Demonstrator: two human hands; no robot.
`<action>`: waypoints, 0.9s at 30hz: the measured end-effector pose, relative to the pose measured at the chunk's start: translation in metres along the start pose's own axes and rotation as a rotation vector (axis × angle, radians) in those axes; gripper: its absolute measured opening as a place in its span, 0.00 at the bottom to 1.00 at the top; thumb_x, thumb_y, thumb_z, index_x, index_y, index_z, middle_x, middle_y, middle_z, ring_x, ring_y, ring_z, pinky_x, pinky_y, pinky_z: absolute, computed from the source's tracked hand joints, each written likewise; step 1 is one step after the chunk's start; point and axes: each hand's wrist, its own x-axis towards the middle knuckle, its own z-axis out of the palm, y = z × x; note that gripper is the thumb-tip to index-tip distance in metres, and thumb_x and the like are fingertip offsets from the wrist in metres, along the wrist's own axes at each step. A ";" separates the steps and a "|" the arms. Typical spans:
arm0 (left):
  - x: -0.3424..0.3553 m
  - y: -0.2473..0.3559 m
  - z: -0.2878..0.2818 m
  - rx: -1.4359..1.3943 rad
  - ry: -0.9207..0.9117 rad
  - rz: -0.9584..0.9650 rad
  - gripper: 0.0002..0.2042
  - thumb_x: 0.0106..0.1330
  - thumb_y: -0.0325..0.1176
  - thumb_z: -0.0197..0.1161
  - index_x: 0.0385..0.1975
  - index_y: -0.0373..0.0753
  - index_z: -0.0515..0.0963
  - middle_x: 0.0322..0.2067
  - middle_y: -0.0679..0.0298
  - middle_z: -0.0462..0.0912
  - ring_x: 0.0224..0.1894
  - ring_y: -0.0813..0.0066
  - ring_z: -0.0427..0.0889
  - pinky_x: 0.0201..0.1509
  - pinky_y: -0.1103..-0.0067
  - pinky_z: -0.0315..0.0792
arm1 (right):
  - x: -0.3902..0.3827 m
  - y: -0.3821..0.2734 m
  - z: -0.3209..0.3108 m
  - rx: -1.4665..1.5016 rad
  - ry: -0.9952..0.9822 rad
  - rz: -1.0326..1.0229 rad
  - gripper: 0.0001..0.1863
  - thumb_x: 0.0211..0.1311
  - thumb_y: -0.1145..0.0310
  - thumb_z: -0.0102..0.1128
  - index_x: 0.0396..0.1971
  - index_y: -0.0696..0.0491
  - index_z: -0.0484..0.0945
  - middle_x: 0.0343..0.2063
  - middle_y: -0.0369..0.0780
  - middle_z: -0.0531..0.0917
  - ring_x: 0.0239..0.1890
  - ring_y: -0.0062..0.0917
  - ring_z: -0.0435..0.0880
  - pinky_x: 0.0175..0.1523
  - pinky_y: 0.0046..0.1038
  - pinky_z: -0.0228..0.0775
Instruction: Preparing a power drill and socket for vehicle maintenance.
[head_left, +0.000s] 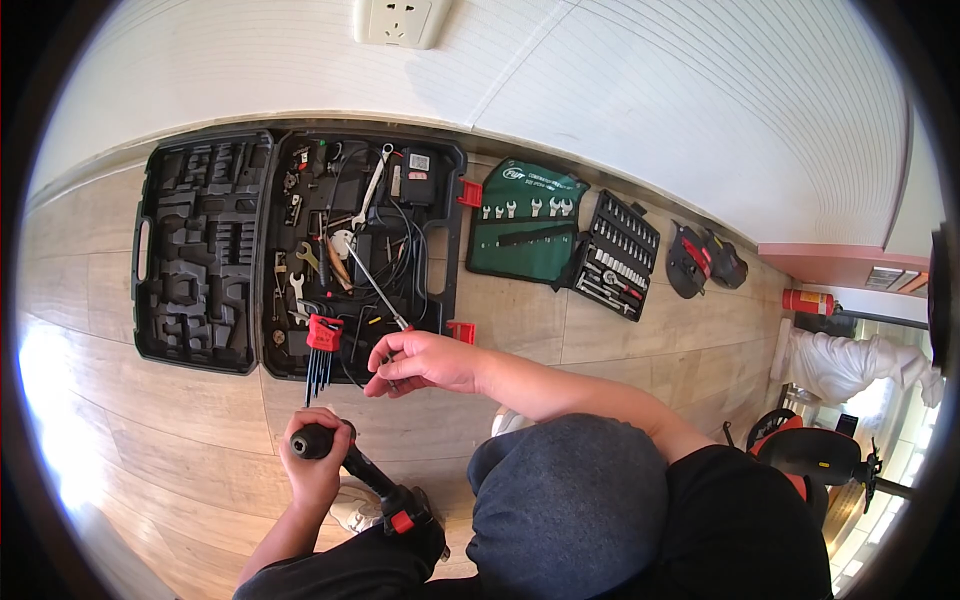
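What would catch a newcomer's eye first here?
Probably the big open black tool case on the floor by the wall, its right half crammed with jumbled tools. Next, the black drill-like tool in the left hand; then the green wrench pouch to the case's right.

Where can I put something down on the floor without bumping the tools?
There's bare wooden floor between the green pouch and the right forearm. There's more below the open black toolbox's left half, left of the left hand. It's crowded in the toolbox's right half, with wrenches and other tools.
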 end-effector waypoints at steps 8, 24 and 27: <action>-0.001 -0.005 -0.003 0.039 -0.001 -0.013 0.12 0.58 0.14 0.70 0.35 0.35 0.75 0.35 0.61 0.80 0.38 0.74 0.82 0.44 0.77 0.78 | 0.000 0.002 -0.004 0.038 0.039 0.049 0.09 0.80 0.66 0.47 0.51 0.50 0.74 0.53 0.45 0.87 0.56 0.27 0.85 0.60 0.31 0.77; -0.003 -0.003 -0.011 -0.021 0.030 -0.004 0.11 0.60 0.13 0.67 0.35 0.35 0.74 0.36 0.60 0.79 0.37 0.73 0.82 0.43 0.77 0.79 | -0.061 -0.006 -0.092 0.283 0.271 -0.003 0.07 0.75 0.64 0.51 0.35 0.48 0.73 0.21 0.26 0.62 0.19 0.12 0.58 0.24 0.20 0.54; 0.004 -0.001 -0.006 0.004 0.012 0.024 0.12 0.59 0.12 0.66 0.35 0.35 0.74 0.36 0.60 0.78 0.38 0.74 0.79 0.45 0.76 0.77 | -0.111 -0.006 -0.163 0.065 0.907 -0.263 0.08 0.75 0.64 0.53 0.34 0.48 0.78 0.19 0.26 0.64 0.17 0.12 0.59 0.20 0.19 0.52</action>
